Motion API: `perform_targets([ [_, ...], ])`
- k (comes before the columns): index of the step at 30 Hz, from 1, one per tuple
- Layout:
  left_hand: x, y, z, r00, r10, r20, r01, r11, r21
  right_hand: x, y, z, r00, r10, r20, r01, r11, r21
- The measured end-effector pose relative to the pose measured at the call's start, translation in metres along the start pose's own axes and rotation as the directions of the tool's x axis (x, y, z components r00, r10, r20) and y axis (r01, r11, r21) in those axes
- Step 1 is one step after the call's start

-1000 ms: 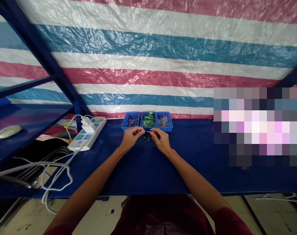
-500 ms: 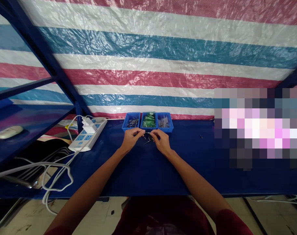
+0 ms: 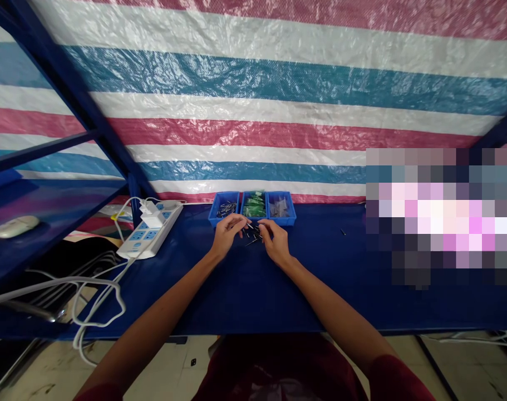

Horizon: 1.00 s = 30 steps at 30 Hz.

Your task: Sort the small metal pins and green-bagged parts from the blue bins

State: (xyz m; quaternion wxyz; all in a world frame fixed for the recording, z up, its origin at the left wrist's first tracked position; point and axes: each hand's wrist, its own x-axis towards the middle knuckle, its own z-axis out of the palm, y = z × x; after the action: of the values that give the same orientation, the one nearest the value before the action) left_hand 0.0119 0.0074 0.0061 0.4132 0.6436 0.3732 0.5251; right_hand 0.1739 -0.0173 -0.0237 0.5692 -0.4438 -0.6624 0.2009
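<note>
My left hand [image 3: 227, 235] is closed in a pinch on a small thin rod [image 3: 249, 225] with a pale, shiny side. Just right of it, my right hand [image 3: 275, 239] has its thumb and forefinger close together; whatever may be between them is too small to make out. Below and between the hands lies a loose pile of small dark rods [image 3: 252, 240], partly hidden by the fingers. Behind the hands stand three blue bins: the left bin [image 3: 212, 219] has more dark rods, the middle one green packets [image 3: 255, 205], the right one small clear-grey pieces [image 3: 280, 208].
A white power strip [image 3: 130, 247] with a plugged-in adapter and loose white cables [image 3: 120, 301] is on the left. A single small rod [image 3: 343, 232] lies on the blue table [image 3: 253, 295] to the right. A computer mouse [image 3: 16, 226] sits on the left shelf. The far right is blurred out.
The hands have moved slightly apart. The rod that spanned both sets of fingertips is now tilted at the left hand's fingertips, with the right fingers away from it.
</note>
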Motion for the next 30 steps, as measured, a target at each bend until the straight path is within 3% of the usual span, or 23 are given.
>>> perform_targets([
  [2,-0.001,0.001,-0.001,1.0,0.007,0.029,-0.008,0.999,0.033,0.0,0.001,0.0,1.0,0.005,-0.021,-0.005,1.0,0.008],
  [5,-0.001,0.0,-0.006,0.996,0.029,0.086,-0.047,0.976,0.213,0.0,0.004,0.0,0.999,0.013,-0.032,-0.013,1.0,0.011],
  [8,0.0,-0.003,-0.01,0.982,0.092,0.165,-0.157,0.88,0.447,0.0,0.006,0.001,0.999,0.021,-0.039,-0.021,1.0,0.002],
  [11,0.003,-0.007,-0.013,0.953,0.172,0.25,-0.286,0.785,0.549,0.0,0.006,0.001,0.999,0.022,-0.042,-0.022,1.0,-0.006],
  [14,0.004,-0.007,-0.014,0.945,0.172,0.277,-0.298,0.801,0.519,0.001,0.005,0.0,0.999,0.011,-0.042,-0.011,1.0,-0.006],
  [18,0.003,-0.004,-0.013,0.966,0.102,0.236,-0.195,0.889,0.413,0.002,0.001,-0.003,1.0,-0.014,-0.007,0.014,1.0,0.0],
  [25,0.0,0.004,-0.013,0.962,0.002,0.274,-0.096,0.938,0.332,0.002,-0.001,-0.001,0.986,-0.143,0.081,0.144,0.99,-0.01],
  [30,0.001,0.002,-0.013,0.974,-0.012,0.227,-0.045,0.969,0.244,0.002,0.003,-0.001,0.993,-0.071,0.096,0.074,0.997,-0.036],
])
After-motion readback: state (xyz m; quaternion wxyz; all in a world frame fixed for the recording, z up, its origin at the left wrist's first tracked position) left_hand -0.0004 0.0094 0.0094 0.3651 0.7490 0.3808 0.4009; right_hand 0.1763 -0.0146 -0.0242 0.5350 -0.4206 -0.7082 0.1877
